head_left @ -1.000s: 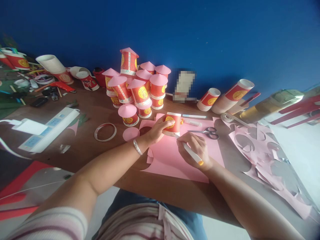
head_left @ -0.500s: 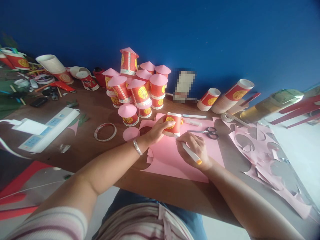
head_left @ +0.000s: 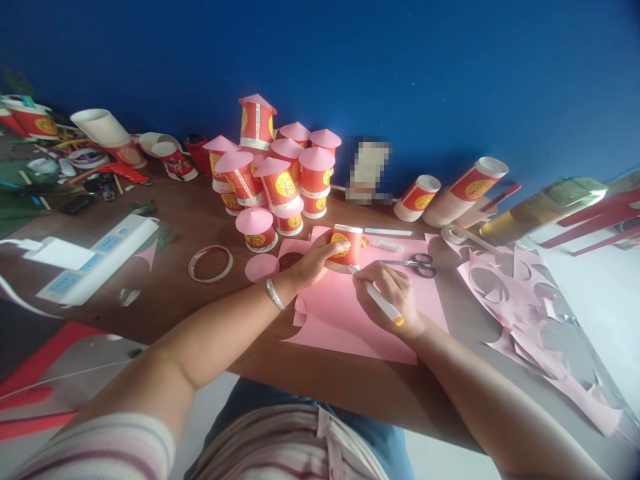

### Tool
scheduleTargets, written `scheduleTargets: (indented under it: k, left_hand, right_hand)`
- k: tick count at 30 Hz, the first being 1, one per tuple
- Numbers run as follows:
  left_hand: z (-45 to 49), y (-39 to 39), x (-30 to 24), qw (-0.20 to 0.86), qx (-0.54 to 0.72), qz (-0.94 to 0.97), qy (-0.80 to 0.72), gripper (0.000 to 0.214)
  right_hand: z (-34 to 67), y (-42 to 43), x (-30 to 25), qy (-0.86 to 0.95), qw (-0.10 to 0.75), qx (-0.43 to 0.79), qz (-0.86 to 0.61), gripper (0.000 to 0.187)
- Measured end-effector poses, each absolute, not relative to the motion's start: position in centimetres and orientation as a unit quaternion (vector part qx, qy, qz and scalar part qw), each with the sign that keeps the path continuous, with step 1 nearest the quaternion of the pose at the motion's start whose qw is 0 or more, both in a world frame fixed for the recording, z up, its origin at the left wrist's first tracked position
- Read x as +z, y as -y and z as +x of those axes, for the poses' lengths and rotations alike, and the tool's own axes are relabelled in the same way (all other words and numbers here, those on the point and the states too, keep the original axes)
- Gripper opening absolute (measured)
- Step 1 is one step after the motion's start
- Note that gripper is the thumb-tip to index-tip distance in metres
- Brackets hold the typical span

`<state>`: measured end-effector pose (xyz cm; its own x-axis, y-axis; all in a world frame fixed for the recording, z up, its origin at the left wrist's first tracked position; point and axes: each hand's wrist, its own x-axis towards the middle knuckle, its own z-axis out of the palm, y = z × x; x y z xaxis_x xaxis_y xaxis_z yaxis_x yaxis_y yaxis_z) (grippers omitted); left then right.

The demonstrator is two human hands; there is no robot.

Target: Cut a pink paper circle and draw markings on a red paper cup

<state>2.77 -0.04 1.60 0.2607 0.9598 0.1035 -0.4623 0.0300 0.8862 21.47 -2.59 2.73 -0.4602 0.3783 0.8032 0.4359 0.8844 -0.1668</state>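
My left hand [head_left: 320, 261] is wrapped round a red paper cup [head_left: 353, 248] with a yellow emblem and white bands at top and bottom. Closed around a white marker [head_left: 383, 303] with an orange end is my right hand [head_left: 393, 293]. The marker's tip meets the lower white band of the cup, though my fingers partly cover it. Beneath both hands lies a pink paper sheet [head_left: 350, 330]. Scissors [head_left: 423, 265] rest on it, right of the cup, near a glue stick [head_left: 385, 244]. A pink paper disc [head_left: 262, 268] lies left of my left hand.
Several red cups with pink cone roofs [head_left: 280, 183] stand stacked behind my left hand. A cup stack [head_left: 470, 190] leans at the back right, near a bottle [head_left: 545, 207]. Pink scraps [head_left: 520, 300] cover the right side. A power strip [head_left: 100, 260] and a cup ring [head_left: 211, 264] lie left.
My right hand and the marker have shifted very slightly to the right along the cup's lower band. My left hand holds the cup in the same place.
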Motion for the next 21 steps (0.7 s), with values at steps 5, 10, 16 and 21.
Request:
scheduleTargets:
  k: [5,10,16,21]
  left_hand:
    - [2.67,0.02,1.28,0.656,0.545,0.427,-0.301,0.028]
    - [2.52,0.04,1.17,0.656,0.54,0.433,-0.302,0.025]
    - [2.73,-0.19,0.65,0.657,0.551,0.421,-0.297,0.026]
    - [2.79,-0.22,0.59,0.652,0.546,0.436,-0.295,0.028]
  right_hand:
    - [21.48,2.71,2.78,0.855,0.456,-0.033,-0.243,0.02]
    - [21.52,2.88,2.91,0.859,0.452,-0.022,-0.239,0.021]
    - [21.59,2.95,2.93,0.863,0.449,-0.006,-0.232,0.021]
    - [21.54,2.85,2.76,0.86,0.461,-0.013,-0.22,0.022]
